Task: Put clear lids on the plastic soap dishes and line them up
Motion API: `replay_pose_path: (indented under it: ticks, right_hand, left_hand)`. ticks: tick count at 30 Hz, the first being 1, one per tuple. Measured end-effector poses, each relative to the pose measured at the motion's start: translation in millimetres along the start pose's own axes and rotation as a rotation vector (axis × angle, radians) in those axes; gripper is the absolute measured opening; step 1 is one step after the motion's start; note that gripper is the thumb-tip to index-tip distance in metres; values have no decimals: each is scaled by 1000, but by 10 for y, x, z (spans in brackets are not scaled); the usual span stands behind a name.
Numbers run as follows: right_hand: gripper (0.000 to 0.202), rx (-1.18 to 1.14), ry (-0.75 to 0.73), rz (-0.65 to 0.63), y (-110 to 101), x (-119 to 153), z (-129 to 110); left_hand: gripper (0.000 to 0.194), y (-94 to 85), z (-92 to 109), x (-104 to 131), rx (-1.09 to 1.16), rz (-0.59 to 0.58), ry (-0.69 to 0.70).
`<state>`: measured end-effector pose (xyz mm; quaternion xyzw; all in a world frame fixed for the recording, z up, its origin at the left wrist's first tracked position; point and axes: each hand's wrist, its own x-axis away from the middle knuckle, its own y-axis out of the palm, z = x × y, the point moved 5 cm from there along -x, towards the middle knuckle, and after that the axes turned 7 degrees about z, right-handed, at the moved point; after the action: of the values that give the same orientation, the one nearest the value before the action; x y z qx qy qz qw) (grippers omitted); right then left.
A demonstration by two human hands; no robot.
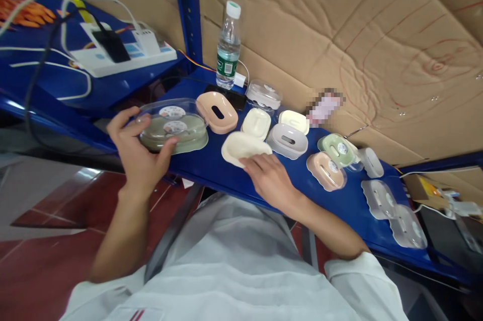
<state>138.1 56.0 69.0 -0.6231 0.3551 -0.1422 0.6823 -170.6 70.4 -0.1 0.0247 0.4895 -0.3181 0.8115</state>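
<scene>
My left hand (141,152) is closed around a green soap dish (188,142) under a clear plastic lid (149,109) with round stickers. Thumb and fingers grip its left end. On the blue shelf, my right hand (269,175) has its fingers curled over the near right rim of a cream soap dish (237,146). Just behind that dish lies a cream inner tray (256,124). A peach dish (217,112) with a dark slot leans between the lidded one and the tray. To the right sits a grey slotted dish (288,141), with another cream piece (294,121) behind it.
Further right are lidded peach (326,171) and green (337,150) dishes, a white one (372,162) and clear-covered ones (407,225). A water bottle (228,49) stands at the back beside a lidded dish (263,93). A power strip (124,57) with cables occupies the left shelf.
</scene>
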Motion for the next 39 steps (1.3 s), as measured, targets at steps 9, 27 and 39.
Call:
replay_pose_path:
  ticks: [9, 27, 39]
  right_hand:
    - [44, 16, 53, -41, 63, -740, 56]
    - [33, -82, 42, 184, -145, 519, 244]
    - [49, -262, 148, 97, 73, 709, 125]
  left_hand:
    - [89, 0, 82, 6, 13, 54, -51]
    - [86, 56, 498, 128, 261, 136, 203]
    - [55, 474, 1265, 425, 484, -336, 124]
